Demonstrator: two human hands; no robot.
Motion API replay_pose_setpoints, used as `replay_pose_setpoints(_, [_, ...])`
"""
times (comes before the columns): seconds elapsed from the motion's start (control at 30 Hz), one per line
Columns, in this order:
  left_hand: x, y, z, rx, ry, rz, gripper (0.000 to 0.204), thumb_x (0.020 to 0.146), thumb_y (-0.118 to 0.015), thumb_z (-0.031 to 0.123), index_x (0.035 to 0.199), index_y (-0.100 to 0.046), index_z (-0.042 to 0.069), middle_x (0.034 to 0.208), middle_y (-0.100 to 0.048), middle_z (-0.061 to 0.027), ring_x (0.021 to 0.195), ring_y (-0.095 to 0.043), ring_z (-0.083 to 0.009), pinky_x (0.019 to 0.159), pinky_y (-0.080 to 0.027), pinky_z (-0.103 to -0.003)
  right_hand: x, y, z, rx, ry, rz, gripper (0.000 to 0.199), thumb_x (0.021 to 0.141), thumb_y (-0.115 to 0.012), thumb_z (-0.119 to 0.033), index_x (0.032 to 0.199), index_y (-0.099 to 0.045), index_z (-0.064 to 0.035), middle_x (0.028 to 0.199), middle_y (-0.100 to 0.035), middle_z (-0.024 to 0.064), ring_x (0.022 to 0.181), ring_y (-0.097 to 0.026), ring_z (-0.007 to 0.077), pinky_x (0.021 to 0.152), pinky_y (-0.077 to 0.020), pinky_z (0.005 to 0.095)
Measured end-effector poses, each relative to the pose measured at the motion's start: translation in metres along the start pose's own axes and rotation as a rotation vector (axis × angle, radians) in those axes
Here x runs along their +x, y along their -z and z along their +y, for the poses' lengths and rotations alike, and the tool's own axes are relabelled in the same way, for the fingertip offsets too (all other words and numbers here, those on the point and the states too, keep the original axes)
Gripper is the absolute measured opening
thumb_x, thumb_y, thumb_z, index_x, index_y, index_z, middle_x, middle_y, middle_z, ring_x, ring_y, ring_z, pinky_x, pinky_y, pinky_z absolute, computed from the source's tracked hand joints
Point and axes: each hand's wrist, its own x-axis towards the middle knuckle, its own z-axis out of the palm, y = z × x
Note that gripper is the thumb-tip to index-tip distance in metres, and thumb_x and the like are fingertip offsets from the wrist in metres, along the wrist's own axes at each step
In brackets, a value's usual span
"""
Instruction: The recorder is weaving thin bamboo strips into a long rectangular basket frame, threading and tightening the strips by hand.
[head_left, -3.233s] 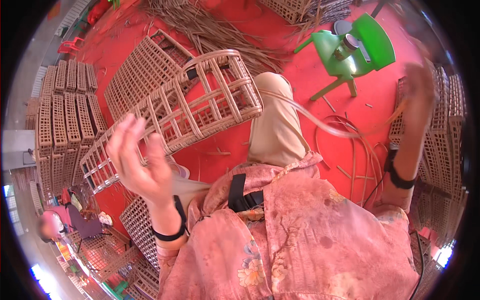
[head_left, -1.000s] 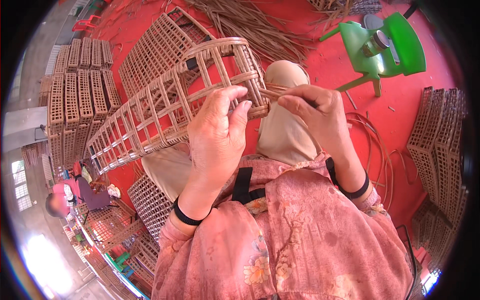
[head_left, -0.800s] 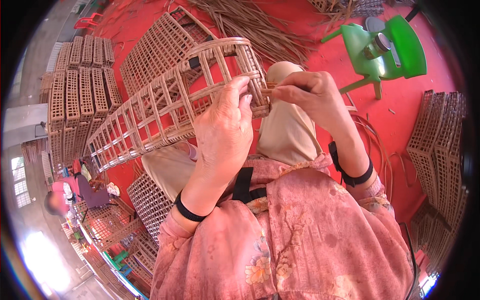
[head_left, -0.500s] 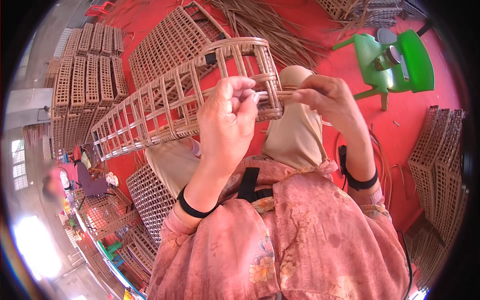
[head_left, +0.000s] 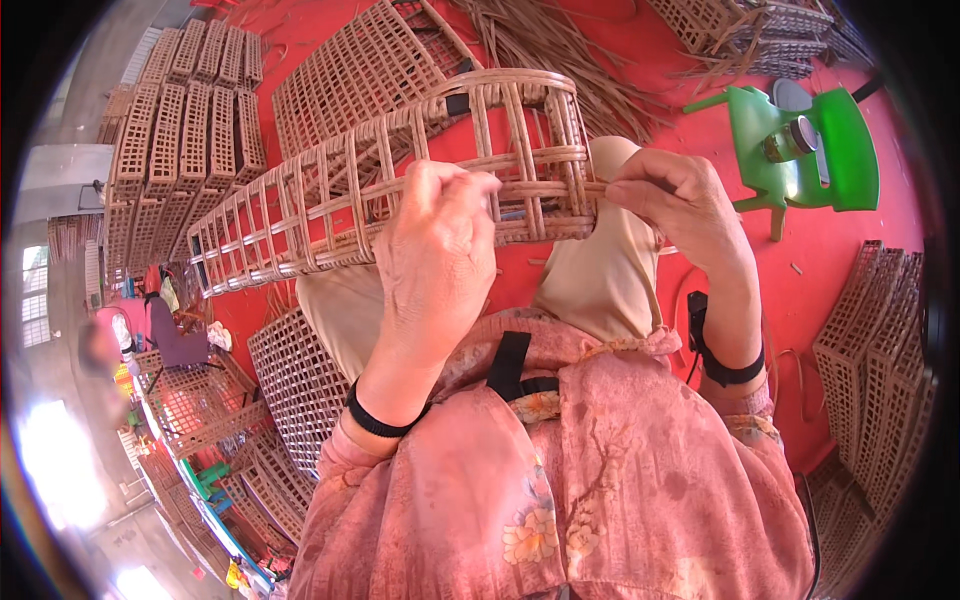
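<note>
A long brown woven wicker frame [head_left: 350,190] lies tilted across my lap, its open lattice running from far left to a rounded corner at the right. My left hand [head_left: 432,262] is closed in front of the lattice, thumb and fingers pinched at a cane strip [head_left: 517,188] passing through the uprights near that corner. Just outside the corner, my right hand [head_left: 682,200] pinches the same line of cane between thumb and forefinger. The left fingertips are partly hidden behind the hand. Black bands sit on both wrists.
Stacked wicker panels [head_left: 190,140] stand at the left, more stacks [head_left: 870,350] at the right. Another lattice panel [head_left: 360,90] and loose cane strips [head_left: 560,70] lie ahead on the red floor [head_left: 660,90]. A green chair [head_left: 745,130] holds a jar [head_left: 790,140].
My left hand has drawn leftward along the lattice, away from the rounded corner. The right hand stays pinched by the corner. The whole view has shifted slightly.
</note>
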Motion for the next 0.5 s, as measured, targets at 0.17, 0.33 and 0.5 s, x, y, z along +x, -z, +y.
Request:
replay_pose_setpoints(0.17, [-0.004,-0.005,-0.01,-0.03,0.102,-0.005,0.024,0.09,-0.064,-0.001,0.113,-0.063,0.005,0.092,-0.068,-0.0093,0.075,-0.068,-0.0236,0.069,-0.054,-0.035,0.005,-0.01,-0.003,0.004,-0.016,0.002,0.019,0.089,-0.075,-0.018,0.088,-0.071,0.0,0.067,-0.063,0.004,0.061,-0.052,0.0067,0.055,-0.0426,0.0273])
replay_pose_setpoints(0.33, [0.004,-0.007,-0.021,-0.444,0.301,-0.071,0.02,0.09,-0.066,-0.002,0.109,-0.062,0.002,0.087,-0.069,-0.0068,0.073,-0.059,-0.0018,0.065,-0.049,-0.021,0.007,-0.01,-0.004,0.034,-0.007,-0.006,0.018,0.089,-0.074,-0.019,0.088,-0.072,-0.0005,0.066,-0.062,0.0016,0.061,-0.052,0.0067,0.055,-0.0416,0.0272])
replay_pose_setpoints(0.5, [-0.005,0.014,-0.031,-0.45,0.364,0.026,0.019,0.09,-0.067,-0.001,0.108,-0.063,0.002,0.086,-0.068,-0.0045,0.07,-0.057,0.0002,0.061,-0.046,-0.02,-0.002,0.016,0.0,-0.136,-0.026,0.054,0.017,0.09,-0.071,-0.015,0.087,-0.071,0.001,0.069,-0.06,0.0009,0.065,-0.049,0.0053,0.057,-0.0395,0.0245])
